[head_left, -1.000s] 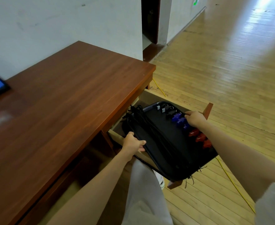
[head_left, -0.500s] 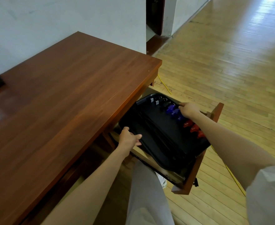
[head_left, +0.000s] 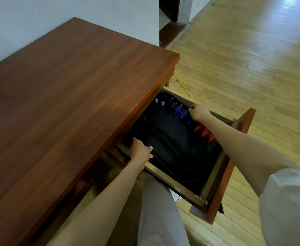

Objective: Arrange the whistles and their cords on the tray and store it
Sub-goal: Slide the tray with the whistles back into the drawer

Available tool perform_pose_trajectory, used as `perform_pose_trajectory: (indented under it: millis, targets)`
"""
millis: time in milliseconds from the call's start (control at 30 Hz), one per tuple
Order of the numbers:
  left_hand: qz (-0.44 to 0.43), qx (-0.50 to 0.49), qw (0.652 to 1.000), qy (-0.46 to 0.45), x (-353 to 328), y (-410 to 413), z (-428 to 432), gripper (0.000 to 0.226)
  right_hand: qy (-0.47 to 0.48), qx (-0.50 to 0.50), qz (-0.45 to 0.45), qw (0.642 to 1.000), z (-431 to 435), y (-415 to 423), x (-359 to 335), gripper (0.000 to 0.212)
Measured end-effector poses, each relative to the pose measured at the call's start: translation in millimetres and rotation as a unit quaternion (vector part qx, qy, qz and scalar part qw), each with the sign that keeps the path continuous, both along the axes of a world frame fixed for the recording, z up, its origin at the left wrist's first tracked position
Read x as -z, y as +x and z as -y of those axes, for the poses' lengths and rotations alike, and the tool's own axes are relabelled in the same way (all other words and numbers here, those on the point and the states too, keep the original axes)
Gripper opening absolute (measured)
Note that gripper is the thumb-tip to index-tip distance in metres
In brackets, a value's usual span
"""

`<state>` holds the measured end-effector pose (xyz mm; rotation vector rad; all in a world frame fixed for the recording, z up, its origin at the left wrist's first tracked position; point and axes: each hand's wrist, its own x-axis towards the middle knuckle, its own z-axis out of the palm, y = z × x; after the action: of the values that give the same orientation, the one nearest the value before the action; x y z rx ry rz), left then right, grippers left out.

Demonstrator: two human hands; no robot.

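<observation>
Open wooden drawer (head_left: 214,176), black tray (head_left: 174,126) lying inside it

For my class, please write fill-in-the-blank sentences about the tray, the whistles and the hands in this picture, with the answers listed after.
1. The black rectangular tray lies ____ the open wooden drawer.
2. The right hand holds the tray's edge beside the ____ plastic whistles.
3. The red plastic whistles lie next to the ____ forearm.
4. A thin ____ cable runs along the wooden floor.

Missing words: inside; blue; right; yellow.
</observation>
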<state>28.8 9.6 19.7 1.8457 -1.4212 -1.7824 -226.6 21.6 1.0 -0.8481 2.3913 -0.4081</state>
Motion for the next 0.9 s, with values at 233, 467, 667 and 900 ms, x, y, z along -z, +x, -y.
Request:
perform_pose_trajectory:
  millis: [233, 467, 667, 900]
  targets:
    - [0.006, -0.011, 1.000, 0.023, 20.6, -18.2, -4.5, 0.070, -0.021, 0.003, 0.008, 1.000, 8.8, -9.5, 11.8, 0.036]
    - [0.020, -0.033, 0.997, 0.063, 46.0, -23.2, -7.5, 0.077, -0.021, -0.022, -0.002, 1.000, 18.0, -7.6, 23.9, 0.040]
    - [0.073, -0.028, 0.992, 0.102, 55.2, -32.6, -6.4, 0.071, -0.011, -0.033, 0.016, 0.999, 22.3, -6.8, 40.6, 0.041]
    - [0.107, 0.020, 0.987, 0.118, 61.6, -42.4, -7.3, 0.067, -0.009, -0.028, 0.038, 0.999, 17.6, -8.1, 63.6, 0.037]
